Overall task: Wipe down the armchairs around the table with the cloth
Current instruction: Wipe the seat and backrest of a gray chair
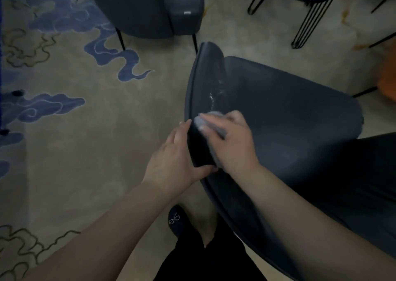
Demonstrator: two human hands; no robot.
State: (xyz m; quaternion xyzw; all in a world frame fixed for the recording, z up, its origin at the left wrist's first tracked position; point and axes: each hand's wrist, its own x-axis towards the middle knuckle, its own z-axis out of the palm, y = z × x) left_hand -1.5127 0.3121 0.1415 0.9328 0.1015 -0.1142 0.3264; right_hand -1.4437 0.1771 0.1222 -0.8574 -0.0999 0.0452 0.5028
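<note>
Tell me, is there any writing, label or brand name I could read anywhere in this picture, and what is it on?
No text can be read here.
Small pale tag on the far armchair: too small and blurred to read.
Pale looped mark on the dark shoe: an ornament or logo, no legible letters.
The near armchair, the grey cloth and the patterned carpet show no writing.

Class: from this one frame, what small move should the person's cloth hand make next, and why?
Probably slide the right hand with the cloth up the armrest: pale smears show just ahead of it, and the left hand grips that armrest.
</note>
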